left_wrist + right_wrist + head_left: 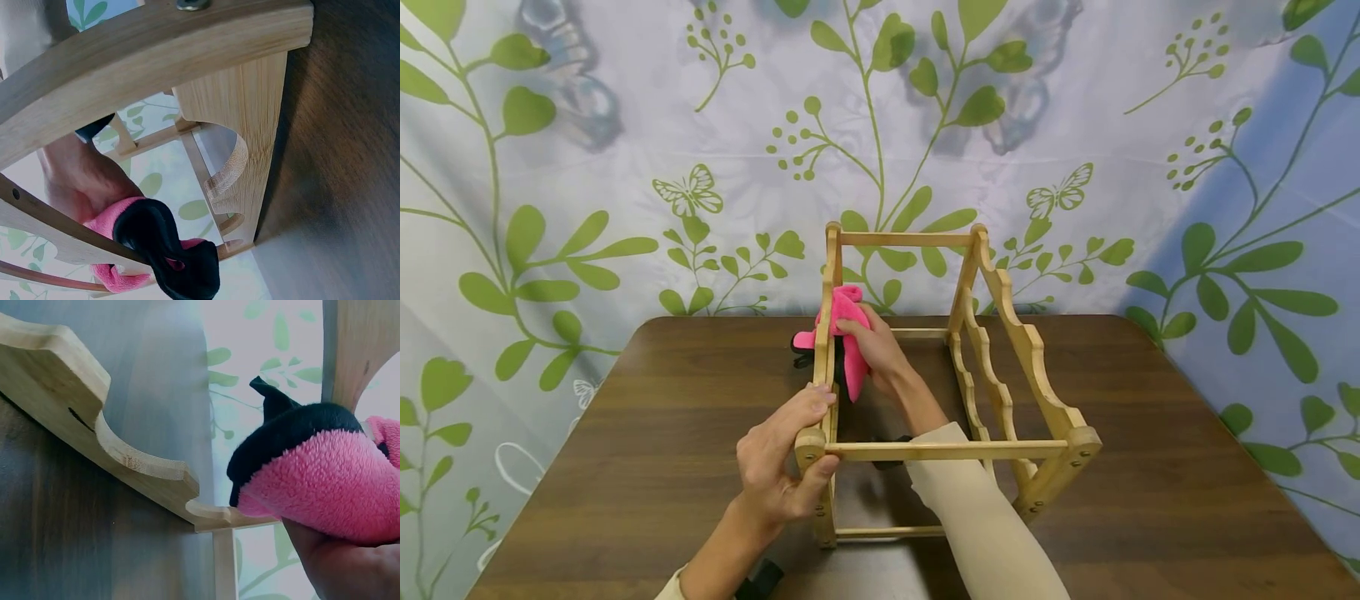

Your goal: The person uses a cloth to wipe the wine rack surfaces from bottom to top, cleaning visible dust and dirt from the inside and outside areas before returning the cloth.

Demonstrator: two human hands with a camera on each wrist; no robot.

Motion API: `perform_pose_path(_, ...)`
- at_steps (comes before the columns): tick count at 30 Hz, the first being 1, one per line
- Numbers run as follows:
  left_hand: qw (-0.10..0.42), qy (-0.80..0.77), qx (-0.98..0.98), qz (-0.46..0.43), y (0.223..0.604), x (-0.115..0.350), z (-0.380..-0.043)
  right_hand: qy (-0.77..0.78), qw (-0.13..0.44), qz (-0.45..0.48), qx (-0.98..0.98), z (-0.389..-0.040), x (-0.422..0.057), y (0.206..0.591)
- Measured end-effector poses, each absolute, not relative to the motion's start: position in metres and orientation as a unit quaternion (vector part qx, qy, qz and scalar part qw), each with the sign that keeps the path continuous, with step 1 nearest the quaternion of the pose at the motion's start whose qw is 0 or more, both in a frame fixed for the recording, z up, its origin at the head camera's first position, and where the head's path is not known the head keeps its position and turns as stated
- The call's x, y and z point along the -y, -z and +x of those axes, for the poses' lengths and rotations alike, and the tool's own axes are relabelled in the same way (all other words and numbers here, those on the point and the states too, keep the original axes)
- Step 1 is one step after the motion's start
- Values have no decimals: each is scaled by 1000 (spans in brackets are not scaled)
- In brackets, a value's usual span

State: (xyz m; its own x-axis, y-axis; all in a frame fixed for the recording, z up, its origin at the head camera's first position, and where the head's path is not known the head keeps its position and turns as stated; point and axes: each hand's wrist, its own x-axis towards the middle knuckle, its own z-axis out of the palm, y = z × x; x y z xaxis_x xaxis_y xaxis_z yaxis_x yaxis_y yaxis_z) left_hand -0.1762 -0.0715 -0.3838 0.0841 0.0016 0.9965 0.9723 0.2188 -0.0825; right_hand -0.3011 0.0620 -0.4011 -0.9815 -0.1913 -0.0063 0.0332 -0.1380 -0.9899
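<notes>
A light wooden rack (955,451) with scalloped side rails, like a wine rack, stands on the table. My left hand (782,454) grips its near left corner, thumb at the front and fingers over the left top rail. Reaching through the frame, my right hand (880,350) holds a pink plush cloth (854,362) with black edging against that left rail, farther back. The cloth is folded over the rail, its black part (147,231) hanging on the outer side in the left wrist view. From the right wrist, the pink pile (331,481) bunches above my palm.
The dark brown wooden table (1150,467) extends on both sides of the rack. Behind it hangs a pale curtain (737,167) printed with green leaves and butterflies. The rack's right scalloped rails (1022,325) rise beside my right forearm.
</notes>
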Motion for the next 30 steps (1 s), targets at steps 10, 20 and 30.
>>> perform_pose_path(10, 577, 421, 527, -461, 383, 70, -176, 749, 83, -85, -651, -280, -75, 396)
perform_pose_path(20, 580, 423, 529, -453, 383, 71, -176, 705, 82, -176, -682, -249, -80, 394)
perform_pose_path(30, 573, 430, 532, -451, 386, 72, -175, 669, 101, -177, -715, -219, -81, 396)
